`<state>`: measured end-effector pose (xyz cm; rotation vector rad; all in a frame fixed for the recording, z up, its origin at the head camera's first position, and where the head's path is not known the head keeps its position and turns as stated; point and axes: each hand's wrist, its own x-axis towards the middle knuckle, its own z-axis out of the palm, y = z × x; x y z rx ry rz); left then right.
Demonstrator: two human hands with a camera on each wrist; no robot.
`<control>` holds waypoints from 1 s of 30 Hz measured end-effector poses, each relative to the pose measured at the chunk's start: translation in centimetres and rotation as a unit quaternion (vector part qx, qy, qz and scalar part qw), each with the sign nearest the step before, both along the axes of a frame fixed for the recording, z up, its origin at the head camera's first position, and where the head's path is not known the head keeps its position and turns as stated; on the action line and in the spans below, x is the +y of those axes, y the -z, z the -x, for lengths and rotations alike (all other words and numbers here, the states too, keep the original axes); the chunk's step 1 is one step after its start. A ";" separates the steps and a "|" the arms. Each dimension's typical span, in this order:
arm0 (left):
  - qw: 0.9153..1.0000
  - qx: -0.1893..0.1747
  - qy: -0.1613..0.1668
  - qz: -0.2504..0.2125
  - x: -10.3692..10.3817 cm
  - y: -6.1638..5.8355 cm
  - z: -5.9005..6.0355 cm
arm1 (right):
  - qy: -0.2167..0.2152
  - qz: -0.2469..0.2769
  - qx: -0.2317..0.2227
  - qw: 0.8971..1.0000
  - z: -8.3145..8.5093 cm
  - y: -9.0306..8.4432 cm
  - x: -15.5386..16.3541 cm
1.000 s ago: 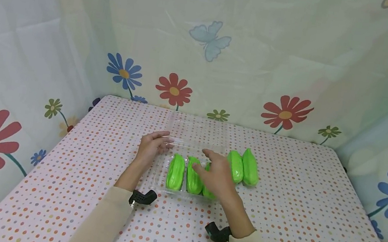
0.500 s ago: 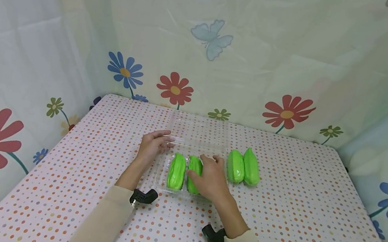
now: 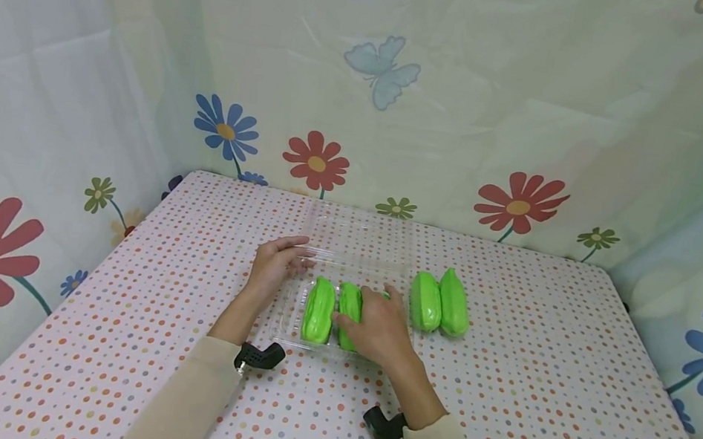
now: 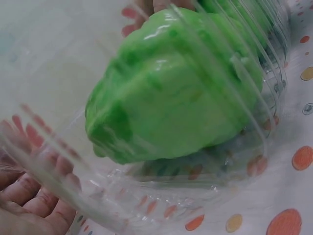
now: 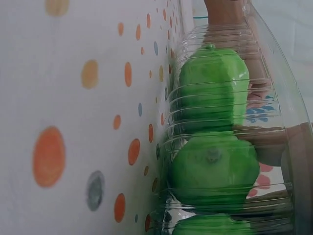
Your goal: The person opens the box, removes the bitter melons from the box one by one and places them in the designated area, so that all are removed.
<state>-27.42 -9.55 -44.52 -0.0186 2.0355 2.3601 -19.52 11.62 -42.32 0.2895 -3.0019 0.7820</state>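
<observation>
An open clear plastic clamshell box (image 3: 288, 334) lies on the table with its lid (image 3: 359, 232) folded back. It holds a row of ridged green gourds. The leftmost gourd (image 3: 319, 311) is untouched. My right hand (image 3: 383, 329) reaches down over the middle gourd (image 5: 215, 169), thumb on its left side and fingers on its right, gripping it. That hand mostly hides the third gourd (image 5: 210, 226). At the box's left rear side my left hand (image 3: 272, 268) rests with loosely extended fingers against the plastic; its fingers (image 4: 39, 203) show beside the clear wall in the left wrist view.
Two more green gourds, a nearer one (image 3: 426, 301) and an outer one (image 3: 454, 303), lie side by side right of the box. The table has a dotted cloth (image 3: 536, 395). A flower-printed curtain (image 3: 447, 113) hangs behind and at the sides.
My right hand has come down and slightly left, into the box, with its thumb moving to the middle gourd's left side. The third gourd is now mostly covered. My left hand has stayed put.
</observation>
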 end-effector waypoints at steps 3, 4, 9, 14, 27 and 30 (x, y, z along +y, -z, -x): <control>1.000 0.000 -0.002 0.001 0.0 0.0 -0.1 | 0.004 0.002 -0.005 1.000 -0.1 0.0 0.0; 1.000 0.000 -0.002 0.002 0.0 0.0 -0.1 | 0.004 0.002 -0.003 1.000 -0.1 0.1 0.0; 1.000 -0.003 -0.002 0.003 0.0 -0.1 -0.1 | 0.006 0.008 0.010 1.000 -0.1 0.1 -0.1; 1.000 -0.008 0.003 0.001 0.0 -0.2 -0.1 | 0.015 0.027 0.023 0.999 -0.1 0.0 -0.2; 1.000 -0.010 0.007 -0.008 0.0 -0.1 0.0 | 0.064 0.182 0.030 0.981 0.1 -0.9 0.1; 1.000 -0.004 0.002 -0.003 0.0 0.0 0.0 | 0.074 0.226 0.024 0.971 0.1 -1.0 0.1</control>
